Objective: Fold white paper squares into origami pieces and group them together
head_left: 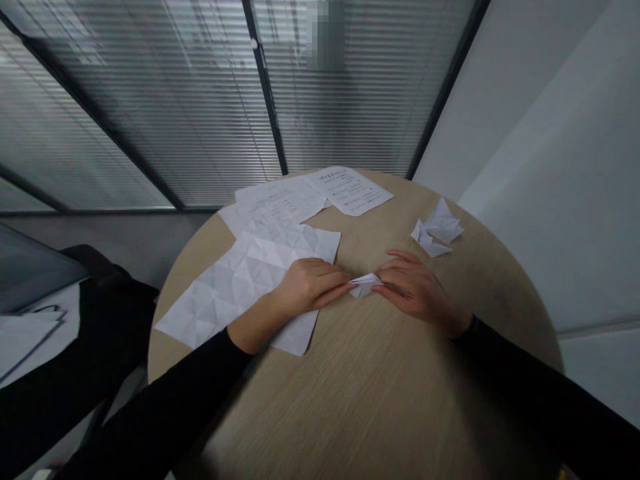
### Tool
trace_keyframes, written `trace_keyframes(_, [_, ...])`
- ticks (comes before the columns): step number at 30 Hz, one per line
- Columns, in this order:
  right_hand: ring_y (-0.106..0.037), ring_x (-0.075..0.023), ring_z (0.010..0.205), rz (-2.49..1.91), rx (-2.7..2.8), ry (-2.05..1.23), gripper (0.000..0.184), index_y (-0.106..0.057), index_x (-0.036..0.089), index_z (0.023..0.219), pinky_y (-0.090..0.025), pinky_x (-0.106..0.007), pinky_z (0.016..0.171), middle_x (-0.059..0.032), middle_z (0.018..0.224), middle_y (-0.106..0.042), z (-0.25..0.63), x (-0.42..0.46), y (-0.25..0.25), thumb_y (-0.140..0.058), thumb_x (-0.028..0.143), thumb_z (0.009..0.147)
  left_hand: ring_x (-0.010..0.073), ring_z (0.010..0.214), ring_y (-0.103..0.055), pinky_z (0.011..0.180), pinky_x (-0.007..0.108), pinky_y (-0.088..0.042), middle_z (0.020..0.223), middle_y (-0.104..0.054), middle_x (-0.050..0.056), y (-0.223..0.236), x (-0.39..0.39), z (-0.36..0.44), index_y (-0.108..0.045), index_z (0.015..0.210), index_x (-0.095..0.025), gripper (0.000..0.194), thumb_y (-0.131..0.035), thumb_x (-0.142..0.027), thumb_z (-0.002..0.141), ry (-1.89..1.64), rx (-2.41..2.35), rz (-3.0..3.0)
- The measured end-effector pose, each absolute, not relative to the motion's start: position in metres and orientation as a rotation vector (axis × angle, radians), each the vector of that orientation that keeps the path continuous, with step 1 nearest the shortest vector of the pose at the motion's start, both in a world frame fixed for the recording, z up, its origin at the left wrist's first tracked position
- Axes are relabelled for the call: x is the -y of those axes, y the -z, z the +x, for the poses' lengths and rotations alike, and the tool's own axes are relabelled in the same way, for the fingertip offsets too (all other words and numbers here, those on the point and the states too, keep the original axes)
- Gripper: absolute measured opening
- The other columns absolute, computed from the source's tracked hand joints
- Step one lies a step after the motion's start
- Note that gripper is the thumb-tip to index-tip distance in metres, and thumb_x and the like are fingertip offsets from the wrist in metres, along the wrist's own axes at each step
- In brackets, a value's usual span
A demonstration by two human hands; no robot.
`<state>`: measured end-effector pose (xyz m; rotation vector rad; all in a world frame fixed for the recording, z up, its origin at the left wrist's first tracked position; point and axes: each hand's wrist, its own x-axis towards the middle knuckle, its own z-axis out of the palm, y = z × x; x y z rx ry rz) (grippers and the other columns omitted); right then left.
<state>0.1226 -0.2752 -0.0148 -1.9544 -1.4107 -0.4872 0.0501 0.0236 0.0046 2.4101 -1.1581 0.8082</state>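
Between my two hands, just above the tabletop, is a small folded piece of white paper (365,285). My left hand (313,285) pinches its left end with thumb and fingers. On the opposite end, my right hand (413,283) grips the paper between thumb and index finger, with its other fingers partly spread. Under my left wrist lies a large creased sheet of white paper (240,273), covered in triangular fold lines. Folded paper pieces (443,223) with pointed tips rest on the table beyond my right hand.
Printed sheets (350,191) overlap at the far side of the round wooden table (370,400). A glass partition with blinds (215,100) stands behind it, and a white wall (560,200) is on the right. At the left, papers (35,333) lie on a black surface.
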Motion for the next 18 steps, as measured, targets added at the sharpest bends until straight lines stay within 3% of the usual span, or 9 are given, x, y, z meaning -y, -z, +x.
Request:
trace_keyframes(4, [-0.078, -0.0226, 0.081, -1.976, 1.378, 0.462, 0.015, -0.080, 0.031, 0.100, -0.062, -0.059, 0.123, 0.0011, 0.088, -0.081, 0.124, 0.273, 0.018, -0.074, 0.030, 0.113, 0.0156, 0.072, -0.072, 0.071, 0.030, -0.057, 0.078, -0.074, 0.001, -0.002, -0.022, 0.053, -0.077, 0.101, -0.020, 0.038, -0.054, -0.040, 0.124, -0.714, 1.104, 2.445])
trace_keyframes(7, [-0.078, -0.0236, 0.083, -2.014, 1.358, 0.393, 0.015, -0.078, 0.030, 0.100, -0.061, -0.060, 0.123, 0.0003, 0.088, -0.081, 0.127, 0.272, 0.025, -0.072, 0.029, 0.114, 0.0175, 0.079, -0.073, 0.095, 0.035, -0.062, 0.081, -0.075, 0.002, 0.000, -0.023, 0.058, -0.076, 0.098, -0.020, 0.042, -0.050, -0.040, 0.125, -0.661, 1.109, 2.501])
trace_keyframes(10, [-0.080, -0.0265, 0.095, -2.055, 1.311, 0.394, 0.007, -0.078, 0.029, 0.109, -0.061, -0.060, 0.121, -0.0024, 0.097, -0.084, 0.132, 0.272, 0.031, -0.072, 0.029, 0.113, 0.0197, 0.088, -0.073, 0.113, 0.043, -0.056, 0.087, -0.077, 0.003, 0.002, -0.025, 0.064, -0.075, 0.099, -0.020, 0.041, -0.049, -0.039, 0.124, -0.655, 1.104, 2.576])
trace_keyframes(13, [-0.078, -0.0276, 0.097, -2.091, 1.288, 0.398, 0.006, -0.077, 0.029, 0.117, -0.060, -0.060, 0.119, -0.0034, 0.101, -0.084, 0.135, 0.272, 0.035, -0.073, 0.028, 0.112, 0.0220, 0.094, -0.071, 0.109, 0.043, -0.053, 0.094, -0.078, 0.005, 0.004, -0.026, 0.067, -0.075, 0.099, -0.021, 0.038, -0.053, -0.041, 0.123, -0.636, 1.076, 2.636])
trace_keyframes(18, [-0.075, -0.0306, 0.105, -2.140, 1.304, 0.334, 0.010, -0.075, 0.026, 0.119, -0.062, -0.051, 0.100, -0.0076, 0.108, -0.082, 0.138, 0.271, 0.035, -0.076, 0.028, 0.109, 0.0226, 0.099, -0.073, 0.110, 0.043, -0.051, 0.100, -0.080, 0.005, 0.008, -0.026, 0.067, -0.076, 0.109, -0.021, 0.030, -0.056, -0.039, 0.121, -0.562, 0.997, 2.617])
